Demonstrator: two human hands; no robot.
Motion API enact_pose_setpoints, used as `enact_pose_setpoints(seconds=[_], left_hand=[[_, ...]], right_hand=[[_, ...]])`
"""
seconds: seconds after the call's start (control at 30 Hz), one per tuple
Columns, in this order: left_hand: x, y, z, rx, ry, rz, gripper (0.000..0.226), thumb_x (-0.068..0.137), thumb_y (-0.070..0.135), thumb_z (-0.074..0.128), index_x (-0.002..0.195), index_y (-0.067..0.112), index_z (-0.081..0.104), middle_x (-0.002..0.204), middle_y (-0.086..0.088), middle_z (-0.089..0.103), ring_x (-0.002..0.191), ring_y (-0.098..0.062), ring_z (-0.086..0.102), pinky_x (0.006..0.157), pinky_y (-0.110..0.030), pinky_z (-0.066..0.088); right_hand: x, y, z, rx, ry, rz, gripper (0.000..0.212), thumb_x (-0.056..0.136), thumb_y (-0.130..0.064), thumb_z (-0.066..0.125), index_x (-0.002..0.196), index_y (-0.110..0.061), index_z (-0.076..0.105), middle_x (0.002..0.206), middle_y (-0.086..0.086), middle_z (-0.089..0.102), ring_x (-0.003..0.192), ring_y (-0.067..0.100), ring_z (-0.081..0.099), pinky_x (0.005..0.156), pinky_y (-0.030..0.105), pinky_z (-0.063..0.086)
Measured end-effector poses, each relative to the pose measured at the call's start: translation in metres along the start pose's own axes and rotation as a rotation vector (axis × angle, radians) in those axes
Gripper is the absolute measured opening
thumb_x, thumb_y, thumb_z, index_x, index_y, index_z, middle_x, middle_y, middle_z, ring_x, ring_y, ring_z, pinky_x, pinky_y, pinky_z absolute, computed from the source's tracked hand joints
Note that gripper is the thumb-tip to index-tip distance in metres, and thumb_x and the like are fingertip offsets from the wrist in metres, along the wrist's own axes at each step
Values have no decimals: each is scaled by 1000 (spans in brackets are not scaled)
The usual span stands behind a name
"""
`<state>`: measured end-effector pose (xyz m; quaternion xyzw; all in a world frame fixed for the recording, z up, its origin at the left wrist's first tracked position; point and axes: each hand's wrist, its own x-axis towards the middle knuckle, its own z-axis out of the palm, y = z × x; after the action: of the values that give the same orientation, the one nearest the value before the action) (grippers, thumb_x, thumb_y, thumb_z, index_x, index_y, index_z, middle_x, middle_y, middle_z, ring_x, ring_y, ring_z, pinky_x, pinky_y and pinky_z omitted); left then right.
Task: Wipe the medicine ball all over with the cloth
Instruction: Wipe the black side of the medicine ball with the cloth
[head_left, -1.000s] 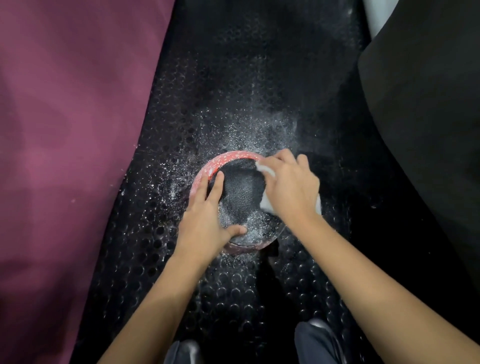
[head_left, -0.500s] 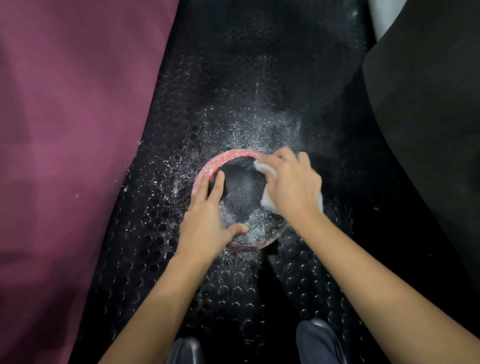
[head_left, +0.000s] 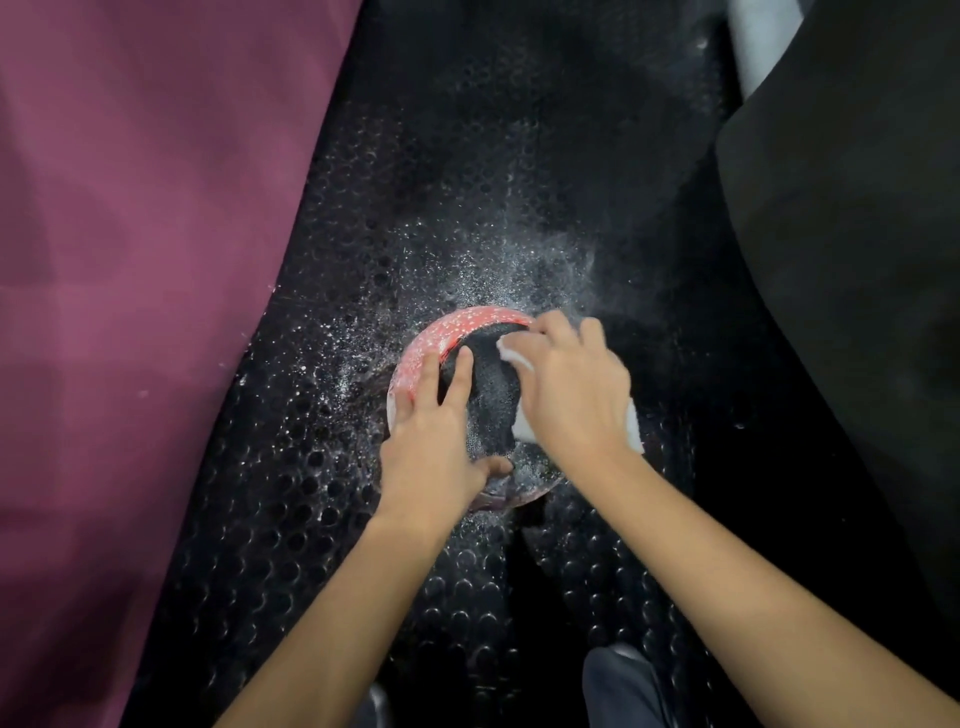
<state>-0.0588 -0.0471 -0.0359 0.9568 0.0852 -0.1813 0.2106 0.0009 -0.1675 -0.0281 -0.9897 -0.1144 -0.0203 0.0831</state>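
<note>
Fingers (head_left: 558, 332) of the right hand (head_left: 571, 395) mostly hide the cloth (head_left: 522, 428) on the medicine ball (head_left: 488, 395).

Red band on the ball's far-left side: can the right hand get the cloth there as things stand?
Probably yes. The right hand presses the cloth on the medicine ball; the red band lies bare beyond it. The left hand, fingers spread on the ball, covers only the band's nearer stretch.

Mostly buried under the right hand (head_left: 571, 395): white cloth (head_left: 522, 432), only corners poking out. Near-right side of the black-and-red textured medicine ball (head_left: 488, 395) covered by both hands, underside unseen. Cropped by the bottom edge: both forearms and a grey shoe (head_left: 621, 686). Blurry white speckles, can't tell what.
</note>
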Motion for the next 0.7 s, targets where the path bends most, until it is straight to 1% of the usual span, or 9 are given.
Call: enact_pose_setpoints(seconds=[0.07,0.17,0.33,0.37,0.43,0.5,0.6,0.63,0.7], left_hand=[[-1,-1,-1,-24,-2,-15,116,74,55,73,153,35,-9,161,11,-13,149,-26,9,103,-43,44],[-1,1,1,-14,-6,-13,116,75,56,73,152,36,-11,161,10,-14,149,-27,8,106,-43,41],[2,5,2,24,-14,-6,116,77,54,72,153,32,-13,162,5,-12,149,-31,6,107,-45,40],[2,5,2,33,-18,-5,116,76,55,72,152,33,-14,162,6,-13,149,-30,6,107,-45,40],[1,8,1,59,-33,1,116,76,56,70,152,33,-15,162,5,-15,149,-32,5,109,-45,37],[1,14,3,88,-51,15,115,79,54,70,152,32,-16,162,2,-17,149,-35,4,113,-47,31],[1,18,4,78,-52,16,112,82,49,70,153,30,-14,162,1,-16,148,-37,2,112,-49,30],[1,18,4,75,-52,12,112,82,49,70,153,31,-15,162,3,-16,149,-37,1,112,-49,31],[0,18,4,96,-57,17,113,81,51,69,152,32,-17,161,3,-18,149,-36,1,112,-49,31]], right_hand=[[2,6,-2,-23,5,-41,27,85,-14,66,104,-32,70,104,-2,62,91,25,51,59,29,33],[12,22,-4,53,-66,166,27,97,-25,49,116,-36,64,115,-7,56,102,22,45,64,30,33],[-2,-3,0,-19,23,-84,21,80,-11,70,94,-26,72,99,0,62,86,27,52,55,29,32],[2,2,-3,-36,-2,-71,23,83,-13,67,100,-29,70,104,-2,61,90,26,51,57,30,32],[13,17,-6,-11,-57,92,26,94,-22,54,113,-35,64,115,-6,55,101,23,45,63,30,32],[12,16,-6,-21,-61,134,26,96,-22,50,114,-33,64,116,-5,54,103,24,44,65,30,33],[2,0,-5,-56,-8,-40,23,74,-9,73,89,-27,72,96,0,62,85,28,53,56,30,33],[3,4,-5,-72,20,-64,27,69,-8,77,88,-27,72,94,0,63,81,28,54,54,29,32],[10,18,-9,-65,-24,6,31,82,-14,68,107,-33,68,108,-3,60,93,26,50,58,29,33]])
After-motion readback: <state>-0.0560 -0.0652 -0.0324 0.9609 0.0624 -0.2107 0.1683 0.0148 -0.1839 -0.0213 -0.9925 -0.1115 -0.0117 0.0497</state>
